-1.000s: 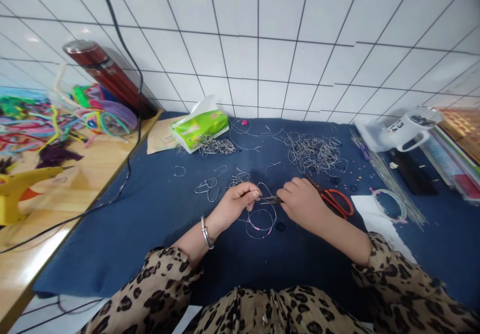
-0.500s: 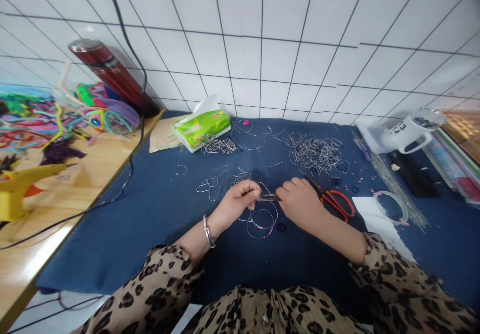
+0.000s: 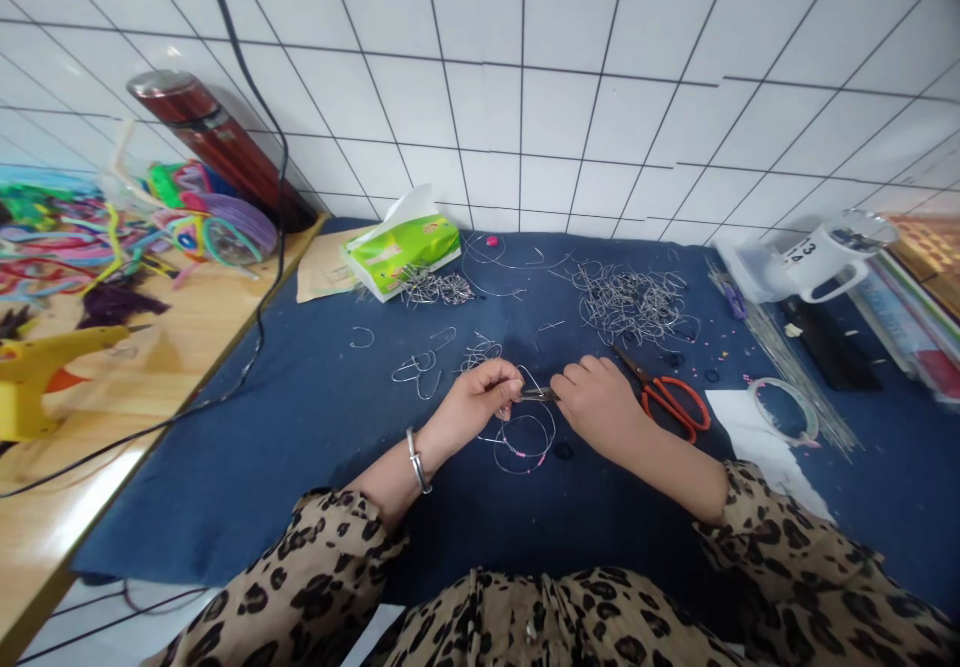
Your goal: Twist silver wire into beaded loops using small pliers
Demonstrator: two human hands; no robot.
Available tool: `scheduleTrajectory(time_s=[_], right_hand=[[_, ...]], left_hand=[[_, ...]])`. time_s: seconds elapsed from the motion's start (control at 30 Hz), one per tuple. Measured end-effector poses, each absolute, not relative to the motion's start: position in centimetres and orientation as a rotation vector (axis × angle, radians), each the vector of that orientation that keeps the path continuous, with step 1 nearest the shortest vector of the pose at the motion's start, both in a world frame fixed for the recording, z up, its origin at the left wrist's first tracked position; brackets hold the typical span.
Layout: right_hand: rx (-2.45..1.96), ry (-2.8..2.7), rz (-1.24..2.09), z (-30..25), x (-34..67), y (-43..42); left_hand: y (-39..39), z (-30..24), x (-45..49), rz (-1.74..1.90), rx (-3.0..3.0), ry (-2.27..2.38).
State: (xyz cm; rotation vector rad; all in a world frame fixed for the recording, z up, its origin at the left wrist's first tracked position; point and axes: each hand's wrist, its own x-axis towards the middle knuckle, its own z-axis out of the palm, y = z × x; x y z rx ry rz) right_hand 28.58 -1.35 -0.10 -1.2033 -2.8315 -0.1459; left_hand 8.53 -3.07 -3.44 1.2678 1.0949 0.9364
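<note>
My left hand is closed in a pinch on a thin wire, with a silver bracelet on its wrist. My right hand is wrapped round a pair of pliers, whose jaws reach left to the fingertips of my left hand. Just below the hands hangs or lies a looped wire with small pink beads; I cannot tell whether it joins the pinched piece. To the left are bent wire pieces. Red-handled scissors lie right of my right hand.
A tangled wire heap and a green tissue pack lie toward the wall. At right are a white mug, straight wires and a clear coil. A yellow glue gun and black cable are at left.
The view has shifted very slightly. My hands keep almost the same position, pliers and wire still held.
</note>
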Motion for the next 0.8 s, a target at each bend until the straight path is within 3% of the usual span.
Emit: scheduleTrajectory(time_s=[0.8], right_hand=[[-1.264, -2.787, -0.086, -1.04, 28.74, -1.53]], left_hand=[[-3.26, -2.90, 8.88, 0.925, 1.268, 1.170]])
